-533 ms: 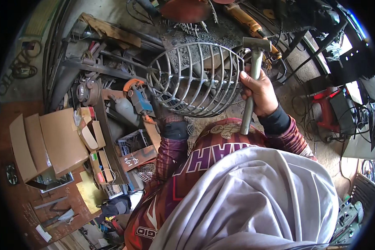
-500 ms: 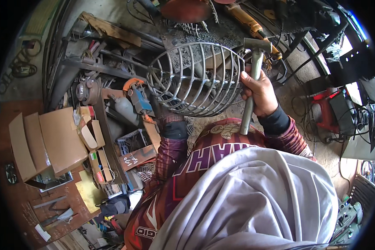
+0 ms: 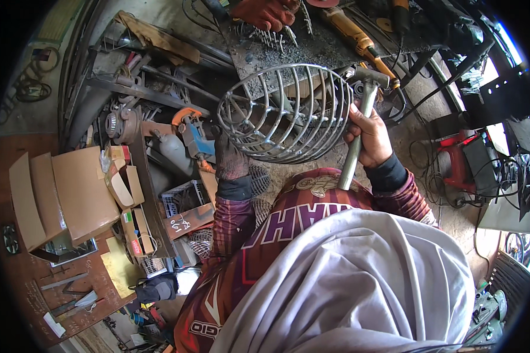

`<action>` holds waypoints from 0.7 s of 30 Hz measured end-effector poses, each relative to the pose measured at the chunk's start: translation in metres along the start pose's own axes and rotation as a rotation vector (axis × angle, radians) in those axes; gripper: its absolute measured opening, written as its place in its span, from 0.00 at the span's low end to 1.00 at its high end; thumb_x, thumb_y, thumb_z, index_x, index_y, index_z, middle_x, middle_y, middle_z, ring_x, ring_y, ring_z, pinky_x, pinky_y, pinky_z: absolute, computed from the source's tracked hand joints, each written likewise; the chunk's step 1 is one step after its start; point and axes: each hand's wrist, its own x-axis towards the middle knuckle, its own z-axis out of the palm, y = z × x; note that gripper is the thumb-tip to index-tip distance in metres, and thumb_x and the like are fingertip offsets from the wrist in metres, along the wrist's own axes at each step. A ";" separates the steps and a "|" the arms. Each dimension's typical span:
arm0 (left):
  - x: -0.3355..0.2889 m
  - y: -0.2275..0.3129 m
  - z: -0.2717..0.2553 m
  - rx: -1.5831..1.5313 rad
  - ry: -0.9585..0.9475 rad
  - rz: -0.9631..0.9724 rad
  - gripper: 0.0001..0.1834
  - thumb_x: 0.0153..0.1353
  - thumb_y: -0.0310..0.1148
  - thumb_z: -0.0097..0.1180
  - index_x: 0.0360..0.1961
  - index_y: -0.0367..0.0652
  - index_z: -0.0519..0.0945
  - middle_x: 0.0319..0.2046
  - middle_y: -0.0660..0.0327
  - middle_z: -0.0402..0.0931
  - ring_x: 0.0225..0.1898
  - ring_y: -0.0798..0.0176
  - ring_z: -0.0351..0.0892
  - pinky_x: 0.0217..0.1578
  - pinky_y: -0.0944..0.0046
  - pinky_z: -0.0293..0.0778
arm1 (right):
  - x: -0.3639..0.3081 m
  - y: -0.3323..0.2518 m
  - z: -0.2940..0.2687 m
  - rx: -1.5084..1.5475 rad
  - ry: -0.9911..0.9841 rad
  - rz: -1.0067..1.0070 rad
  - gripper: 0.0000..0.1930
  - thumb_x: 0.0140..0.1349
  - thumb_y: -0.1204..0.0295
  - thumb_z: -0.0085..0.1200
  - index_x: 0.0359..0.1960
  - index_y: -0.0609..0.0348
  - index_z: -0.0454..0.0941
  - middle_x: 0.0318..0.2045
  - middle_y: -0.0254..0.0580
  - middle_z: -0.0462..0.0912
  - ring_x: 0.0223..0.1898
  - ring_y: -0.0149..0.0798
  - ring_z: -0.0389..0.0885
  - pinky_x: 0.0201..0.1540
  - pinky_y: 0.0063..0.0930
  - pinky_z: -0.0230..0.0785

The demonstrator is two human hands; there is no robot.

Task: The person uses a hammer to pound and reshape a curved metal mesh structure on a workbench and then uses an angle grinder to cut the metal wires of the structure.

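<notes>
A round basket of bent metal rods (image 3: 288, 117) hangs tilted in front of me, its open rim facing right. My left hand (image 3: 232, 160), in a dark grey glove, is at the basket's lower left side and appears to hold it; its fingers are largely hidden by the rods. My bare right hand (image 3: 370, 136) is wrapped around the handle of a metal hammer (image 3: 364, 112), close beside the basket's right rim. The hammer stands nearly upright, head up, and its handle end points down toward my shirt.
Another person's red-gloved hand (image 3: 270, 15) is over the dark workbench (image 3: 247, 59), near short metal rods. A yellow power tool (image 3: 348, 30) lies there. A blue and orange tool (image 3: 195, 138) and a cardboard box (image 3: 82, 191) are at left, a red stool (image 3: 456, 162) and cables at right.
The basket has shifted slightly right and turned a little. My right hand and the hammer have moved slightly right and down. The other person's red glove, blurred before, now shows its fingers.
</notes>
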 end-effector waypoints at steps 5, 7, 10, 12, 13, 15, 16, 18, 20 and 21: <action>0.001 0.003 -0.006 0.868 -0.396 0.150 0.24 0.71 0.41 0.38 0.65 0.43 0.62 0.62 0.52 0.65 0.61 0.54 0.67 0.64 0.52 0.60 | -0.005 -0.004 0.004 -0.009 0.006 -0.017 0.10 0.66 0.71 0.55 0.44 0.55 0.68 0.27 0.28 0.69 0.21 0.22 0.65 0.22 0.19 0.64; 0.002 0.001 -0.008 0.928 -0.255 0.212 0.24 0.71 0.42 0.39 0.64 0.43 0.63 0.60 0.52 0.67 0.59 0.54 0.69 0.61 0.52 0.64 | -0.006 -0.005 0.008 -0.020 0.002 -0.023 0.10 0.66 0.71 0.55 0.44 0.56 0.67 0.27 0.28 0.69 0.21 0.22 0.65 0.22 0.19 0.64; -0.001 -0.001 -0.013 1.001 -0.177 0.256 0.23 0.71 0.43 0.41 0.62 0.43 0.66 0.58 0.52 0.69 0.55 0.54 0.73 0.56 0.53 0.70 | -0.007 -0.007 0.012 -0.039 -0.012 -0.034 0.10 0.66 0.72 0.55 0.44 0.57 0.67 0.27 0.29 0.69 0.20 0.22 0.66 0.21 0.20 0.65; 0.001 0.004 -0.017 1.036 -0.153 0.279 0.23 0.71 0.44 0.42 0.61 0.43 0.67 0.57 0.52 0.71 0.53 0.54 0.76 0.53 0.53 0.74 | -0.007 -0.007 0.012 -0.046 -0.023 -0.036 0.10 0.66 0.72 0.55 0.44 0.58 0.67 0.27 0.29 0.70 0.19 0.22 0.66 0.20 0.20 0.65; 0.005 0.008 -0.022 1.042 -0.148 0.286 0.23 0.70 0.45 0.43 0.60 0.44 0.68 0.57 0.52 0.71 0.52 0.54 0.77 0.51 0.53 0.77 | -0.004 -0.006 0.009 -0.112 -0.007 -0.063 0.10 0.66 0.70 0.55 0.43 0.58 0.68 0.27 0.30 0.71 0.19 0.23 0.67 0.20 0.20 0.65; 0.007 0.023 -0.029 0.961 -0.257 0.258 0.26 0.70 0.50 0.41 0.62 0.46 0.68 0.58 0.55 0.71 0.57 0.53 0.73 0.56 0.49 0.72 | -0.005 -0.005 0.011 -0.186 -0.002 -0.083 0.11 0.66 0.69 0.55 0.43 0.59 0.68 0.27 0.31 0.72 0.18 0.23 0.67 0.19 0.20 0.65; 0.007 0.018 -0.023 0.937 -0.283 0.250 0.27 0.70 0.52 0.41 0.63 0.47 0.68 0.59 0.56 0.71 0.58 0.53 0.72 0.57 0.47 0.71 | -0.005 -0.004 0.012 -0.297 0.070 -0.171 0.11 0.67 0.67 0.54 0.42 0.59 0.69 0.27 0.31 0.72 0.18 0.23 0.68 0.18 0.20 0.65; 0.009 -0.014 0.021 0.725 -0.371 0.156 0.28 0.69 0.54 0.42 0.61 0.46 0.70 0.56 0.56 0.73 0.55 0.53 0.74 0.56 0.47 0.72 | -0.005 -0.004 0.006 -0.470 0.171 -0.333 0.14 0.69 0.60 0.52 0.41 0.60 0.69 0.24 0.31 0.72 0.17 0.23 0.69 0.17 0.19 0.64; 0.001 -0.040 0.057 0.562 -0.243 0.213 0.26 0.67 0.53 0.47 0.54 0.44 0.75 0.48 0.55 0.77 0.46 0.53 0.78 0.50 0.47 0.76 | -0.013 -0.004 -0.001 -0.456 0.093 -0.409 0.17 0.70 0.56 0.48 0.43 0.60 0.69 0.20 0.30 0.70 0.16 0.23 0.68 0.17 0.18 0.61; 0.002 -0.036 0.056 0.562 -0.242 0.215 0.26 0.67 0.53 0.47 0.54 0.44 0.75 0.48 0.55 0.77 0.46 0.53 0.78 0.50 0.47 0.76 | -0.021 -0.008 0.000 -0.377 -0.003 -0.415 0.18 0.71 0.56 0.46 0.44 0.60 0.69 0.20 0.29 0.70 0.16 0.23 0.67 0.17 0.17 0.60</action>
